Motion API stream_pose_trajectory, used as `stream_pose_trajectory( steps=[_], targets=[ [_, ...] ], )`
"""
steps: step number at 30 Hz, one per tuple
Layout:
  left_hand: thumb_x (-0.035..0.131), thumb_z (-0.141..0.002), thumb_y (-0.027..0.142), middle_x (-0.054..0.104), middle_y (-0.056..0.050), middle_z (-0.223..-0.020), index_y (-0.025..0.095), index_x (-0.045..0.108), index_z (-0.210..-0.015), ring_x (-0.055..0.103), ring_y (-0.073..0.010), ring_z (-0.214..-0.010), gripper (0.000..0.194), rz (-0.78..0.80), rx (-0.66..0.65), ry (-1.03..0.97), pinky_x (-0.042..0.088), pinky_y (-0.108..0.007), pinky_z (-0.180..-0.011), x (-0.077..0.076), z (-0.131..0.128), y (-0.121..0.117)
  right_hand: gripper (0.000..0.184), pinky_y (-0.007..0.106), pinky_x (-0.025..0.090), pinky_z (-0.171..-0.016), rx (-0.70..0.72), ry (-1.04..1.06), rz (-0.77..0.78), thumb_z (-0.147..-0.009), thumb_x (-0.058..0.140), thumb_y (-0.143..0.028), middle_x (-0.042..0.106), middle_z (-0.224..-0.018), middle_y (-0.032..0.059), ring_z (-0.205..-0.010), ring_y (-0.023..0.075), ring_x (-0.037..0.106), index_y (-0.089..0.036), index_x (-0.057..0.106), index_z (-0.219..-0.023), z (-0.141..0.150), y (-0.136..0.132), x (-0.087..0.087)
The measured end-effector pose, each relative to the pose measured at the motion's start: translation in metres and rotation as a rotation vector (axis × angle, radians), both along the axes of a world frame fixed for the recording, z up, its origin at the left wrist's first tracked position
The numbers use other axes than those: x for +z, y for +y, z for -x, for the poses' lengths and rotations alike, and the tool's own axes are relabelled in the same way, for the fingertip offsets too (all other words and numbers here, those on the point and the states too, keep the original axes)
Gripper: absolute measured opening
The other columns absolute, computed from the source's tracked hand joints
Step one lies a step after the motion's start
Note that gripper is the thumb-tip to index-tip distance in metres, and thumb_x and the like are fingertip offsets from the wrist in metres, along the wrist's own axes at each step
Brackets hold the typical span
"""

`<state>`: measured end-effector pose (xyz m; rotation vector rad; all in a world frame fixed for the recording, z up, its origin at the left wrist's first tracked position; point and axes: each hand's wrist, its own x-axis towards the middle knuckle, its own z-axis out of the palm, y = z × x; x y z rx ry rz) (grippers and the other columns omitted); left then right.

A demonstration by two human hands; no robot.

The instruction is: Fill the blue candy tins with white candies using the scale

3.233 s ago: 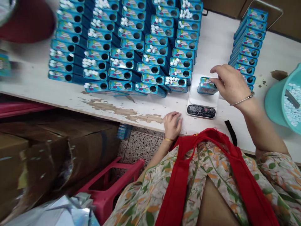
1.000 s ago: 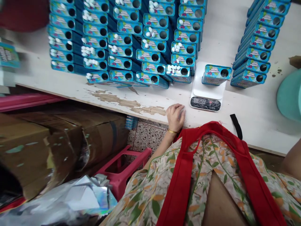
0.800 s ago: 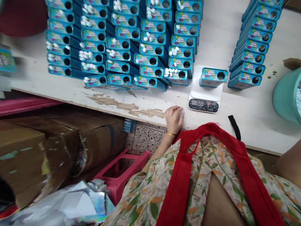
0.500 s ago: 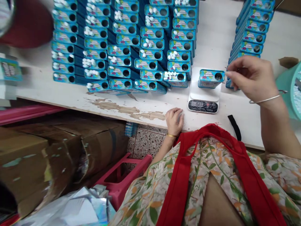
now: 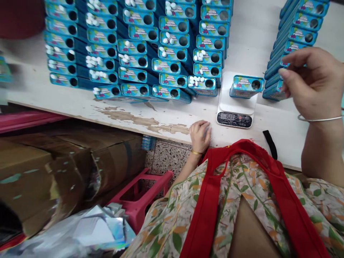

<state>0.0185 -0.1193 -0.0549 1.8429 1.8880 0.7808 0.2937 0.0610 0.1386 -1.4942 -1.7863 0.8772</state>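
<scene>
My left hand [image 5: 200, 135] rests on the front edge of the table, its fingers loosely bent and the thumb apart; I see nothing held in it. Raised at the right, my right hand [image 5: 313, 80] has thumb and forefinger apart with no object visible between them. Between the hands stands a white digital scale [image 5: 236, 107] with a lit display. A blue tin [image 5: 246, 86] with a round hole in its top is upright on the scale, just left of my right fingertips and not touched by them.
Several rows of blue tins [image 5: 139, 75], many with white pellets on top, fill the left and middle of the table [image 5: 161, 114]. Another row of tins [image 5: 302, 34] stands behind my right hand. A black strap [image 5: 270, 143] lies near the front edge. Cardboard boxes [image 5: 113, 165] and a pink stool [image 5: 142, 193] are below.
My right hand has drawn back to the right, away from the tin on the scale, and its thumb and forefinger have parted. The view has shifted slightly; my left hand stays put.
</scene>
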Motion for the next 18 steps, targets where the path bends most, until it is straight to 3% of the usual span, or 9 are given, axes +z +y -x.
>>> stream_pose_trajectory(
  steps=[2,5,9,13,18],
  targets=[
    [0.051,-0.100,0.038,0.068,-0.012,-0.113,0.020,0.070,-0.113,0.061,-0.0244,-0.110,0.029,0.010,0.002,0.003,0.044,-0.041,-0.098,0.000,0.000,0.000,0.022,0.024,0.043,-0.049,-0.024,0.007,-0.075,-0.091,0.077,-0.031,0.062,-0.083,0.0015,-0.056,0.0081,0.058,-0.019,0.075,-0.109,-0.013,-0.005,-0.002],
    [0.051,-0.100,0.039,0.068,-0.012,-0.114,0.021,0.071,-0.113,0.061,-0.0250,-0.110,0.030,0.031,0.003,0.016,0.044,-0.041,-0.099,0.000,0.001,0.000,0.031,0.024,0.042,-0.047,-0.029,0.015,-0.118,-0.087,0.081,-0.040,0.059,-0.076,0.0009,-0.055,0.0076,0.057,-0.017,0.075,-0.107,-0.026,-0.011,-0.009],
    [0.051,-0.099,0.040,0.069,-0.013,-0.114,0.020,0.071,-0.112,0.061,-0.0255,-0.110,0.031,0.039,0.001,0.007,0.045,-0.042,-0.099,0.002,0.000,0.001,0.035,0.025,0.047,-0.051,-0.065,0.000,-0.112,-0.083,0.084,-0.046,0.061,-0.077,0.0023,-0.055,0.0081,0.055,-0.018,0.076,-0.102,-0.027,-0.013,-0.017],
    [0.051,-0.098,0.039,0.069,-0.013,-0.115,0.021,0.071,-0.113,0.060,-0.0263,-0.113,0.031,0.089,0.015,-0.008,0.044,-0.044,-0.102,0.003,0.000,0.001,0.028,0.026,0.047,-0.055,-0.066,-0.047,-0.131,-0.088,0.079,-0.042,0.066,-0.083,0.0057,-0.058,0.0094,0.054,-0.019,0.078,-0.104,-0.024,-0.013,-0.019],
    [0.052,-0.099,0.039,0.068,-0.014,-0.116,0.020,0.070,-0.114,0.060,-0.0270,-0.113,0.030,0.092,0.012,-0.045,0.043,-0.045,-0.102,0.003,0.000,0.000,0.025,0.030,0.051,-0.073,-0.055,-0.071,-0.098,-0.090,0.076,-0.036,0.068,-0.097,0.0067,-0.079,0.0148,0.060,-0.018,0.077,-0.108,-0.019,-0.012,-0.016]
  ],
)
